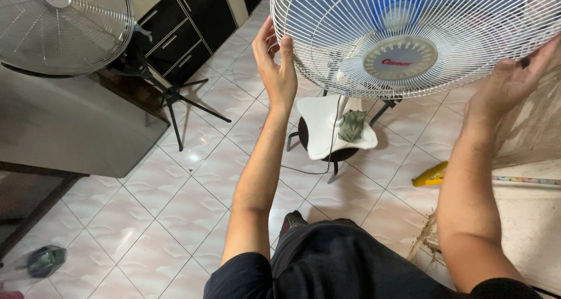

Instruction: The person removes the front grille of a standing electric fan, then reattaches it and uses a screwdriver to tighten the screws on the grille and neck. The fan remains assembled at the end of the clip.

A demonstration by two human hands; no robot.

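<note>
**Both hands on fan guard**

Left hand (276,62) grips the left rim of the white wire fan guard (409,39), fingers curled over the edge. Right hand (511,80) clasps the right rim likewise. Blue blades (403,4) sit behind the guard. Below stands a stool (327,132) carrying a green cloth (352,125) on the tiled floor (169,199).

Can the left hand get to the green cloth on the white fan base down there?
Probably yes. The left hand grips the fan guard rim, and the green cloth lies below it on the white base, with nothing between.
</note>
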